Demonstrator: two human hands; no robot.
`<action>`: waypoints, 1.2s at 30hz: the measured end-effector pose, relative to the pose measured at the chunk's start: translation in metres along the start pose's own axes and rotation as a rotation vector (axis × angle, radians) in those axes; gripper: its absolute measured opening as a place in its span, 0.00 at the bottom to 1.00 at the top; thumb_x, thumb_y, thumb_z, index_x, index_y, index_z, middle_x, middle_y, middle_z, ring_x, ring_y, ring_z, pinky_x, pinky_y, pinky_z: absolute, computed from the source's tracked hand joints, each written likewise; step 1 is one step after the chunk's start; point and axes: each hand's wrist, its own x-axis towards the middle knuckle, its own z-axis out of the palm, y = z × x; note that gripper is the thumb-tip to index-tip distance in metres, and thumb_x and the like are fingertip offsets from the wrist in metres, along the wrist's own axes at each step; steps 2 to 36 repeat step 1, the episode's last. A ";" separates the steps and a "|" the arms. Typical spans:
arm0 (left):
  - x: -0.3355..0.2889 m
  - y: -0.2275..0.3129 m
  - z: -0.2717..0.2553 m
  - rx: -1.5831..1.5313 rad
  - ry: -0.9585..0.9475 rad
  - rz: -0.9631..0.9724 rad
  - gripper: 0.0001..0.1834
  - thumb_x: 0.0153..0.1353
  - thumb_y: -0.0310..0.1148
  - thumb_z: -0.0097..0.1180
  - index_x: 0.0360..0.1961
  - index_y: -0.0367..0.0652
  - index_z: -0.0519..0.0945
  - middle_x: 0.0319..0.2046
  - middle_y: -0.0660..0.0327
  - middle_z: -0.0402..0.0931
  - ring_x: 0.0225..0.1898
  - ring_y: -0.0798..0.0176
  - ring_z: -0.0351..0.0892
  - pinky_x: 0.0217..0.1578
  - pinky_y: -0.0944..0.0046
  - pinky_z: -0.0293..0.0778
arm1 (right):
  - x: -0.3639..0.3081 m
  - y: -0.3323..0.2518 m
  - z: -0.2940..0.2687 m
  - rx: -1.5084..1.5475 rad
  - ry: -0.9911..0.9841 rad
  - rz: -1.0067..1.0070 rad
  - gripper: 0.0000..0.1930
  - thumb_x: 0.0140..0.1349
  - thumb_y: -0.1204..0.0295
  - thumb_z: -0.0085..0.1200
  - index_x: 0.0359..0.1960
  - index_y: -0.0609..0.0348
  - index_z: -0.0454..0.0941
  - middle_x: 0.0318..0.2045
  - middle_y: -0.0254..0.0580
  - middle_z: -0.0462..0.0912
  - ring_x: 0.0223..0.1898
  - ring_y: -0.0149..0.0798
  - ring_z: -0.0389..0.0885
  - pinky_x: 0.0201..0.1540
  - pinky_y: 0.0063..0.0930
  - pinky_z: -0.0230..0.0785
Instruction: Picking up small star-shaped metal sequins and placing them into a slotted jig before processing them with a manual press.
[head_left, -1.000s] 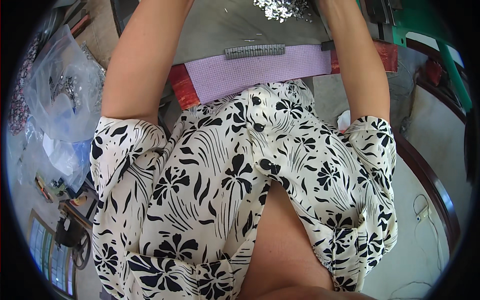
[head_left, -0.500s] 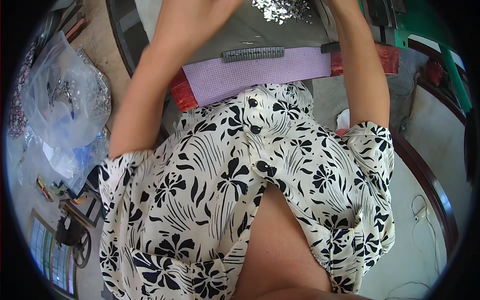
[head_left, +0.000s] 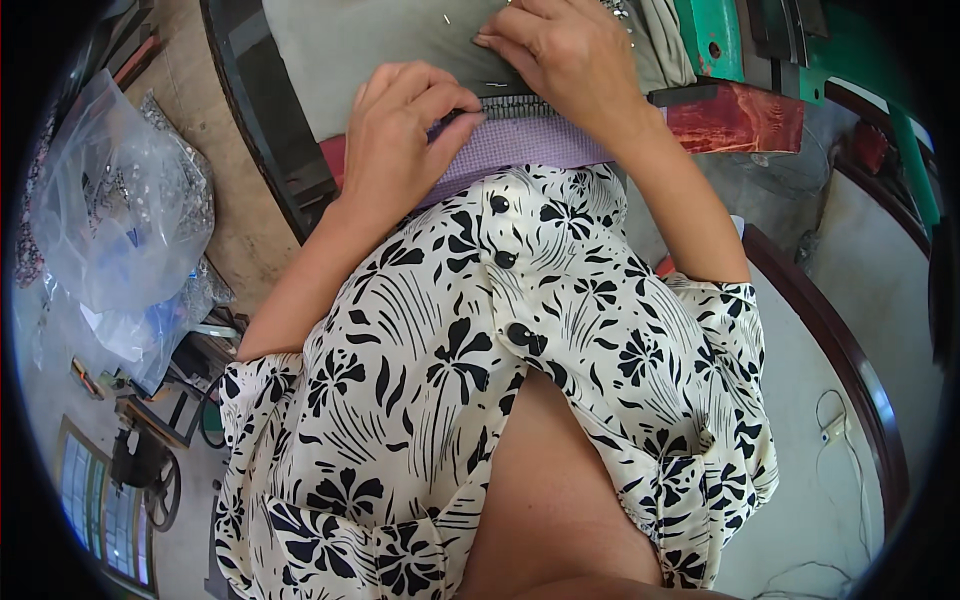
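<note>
A grey ribbed strip (head_left: 520,106) lies along the near edge of the grey-green cloth work surface (head_left: 370,60), beside a lilac woven cloth (head_left: 530,145). My left hand (head_left: 400,125) has its thumb and forefinger closed at the strip's left end, which they cover; what is between them is hidden. Just beyond the strip, my right hand (head_left: 575,60) is pinched low over the cloth, with its fingertips too small to show what they hold. Behind that hand a bit of the pile of small silvery pieces (head_left: 620,10) shows. A bright sliver (head_left: 447,18) lies loose farther back.
Red patterned board (head_left: 740,118) runs along the near edge at right, by a green metal frame (head_left: 710,40). A dark rail (head_left: 265,120) borders the left side. Clear plastic bags (head_left: 125,210) sit at far left. A white cable (head_left: 835,430) trails at lower right.
Both hands have come back toward me from the far edge. My left hand has reached the strip's left end; my right has moved left and now covers most of the silvery pile.
</note>
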 end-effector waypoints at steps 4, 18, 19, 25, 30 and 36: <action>-0.001 0.000 0.001 0.009 -0.001 -0.016 0.08 0.52 0.31 0.69 0.34 0.47 0.85 0.38 0.64 0.80 0.46 0.54 0.76 0.50 0.57 0.70 | 0.001 -0.001 -0.001 0.009 -0.026 0.013 0.08 0.55 0.69 0.65 0.25 0.55 0.78 0.27 0.39 0.75 0.34 0.46 0.77 0.37 0.39 0.71; -0.001 0.000 0.001 0.009 -0.001 -0.016 0.08 0.52 0.31 0.69 0.34 0.47 0.85 0.38 0.64 0.80 0.46 0.54 0.76 0.50 0.57 0.70 | 0.001 -0.001 -0.001 0.009 -0.026 0.013 0.08 0.55 0.69 0.65 0.25 0.55 0.78 0.27 0.39 0.75 0.34 0.46 0.77 0.37 0.39 0.71; -0.001 0.000 0.001 0.009 -0.001 -0.016 0.08 0.52 0.31 0.69 0.34 0.47 0.85 0.38 0.64 0.80 0.46 0.54 0.76 0.50 0.57 0.70 | 0.001 -0.001 -0.001 0.009 -0.026 0.013 0.08 0.55 0.69 0.65 0.25 0.55 0.78 0.27 0.39 0.75 0.34 0.46 0.77 0.37 0.39 0.71; -0.001 0.000 0.001 0.009 -0.001 -0.016 0.08 0.52 0.31 0.69 0.34 0.47 0.85 0.38 0.64 0.80 0.46 0.54 0.76 0.50 0.57 0.70 | 0.001 -0.001 -0.001 0.009 -0.026 0.013 0.08 0.55 0.69 0.65 0.25 0.55 0.78 0.27 0.39 0.75 0.34 0.46 0.77 0.37 0.39 0.71; -0.001 0.000 0.001 0.009 -0.001 -0.016 0.08 0.52 0.31 0.69 0.34 0.47 0.85 0.38 0.64 0.80 0.46 0.54 0.76 0.50 0.57 0.70 | 0.001 -0.001 -0.001 0.009 -0.026 0.013 0.08 0.55 0.69 0.65 0.25 0.55 0.78 0.27 0.39 0.75 0.34 0.46 0.77 0.37 0.39 0.71; -0.001 0.000 0.001 0.009 -0.001 -0.016 0.08 0.52 0.31 0.69 0.34 0.47 0.85 0.38 0.64 0.80 0.46 0.54 0.76 0.50 0.57 0.70 | 0.001 -0.001 -0.001 0.009 -0.026 0.013 0.08 0.55 0.69 0.65 0.25 0.55 0.78 0.27 0.39 0.75 0.34 0.46 0.77 0.37 0.39 0.71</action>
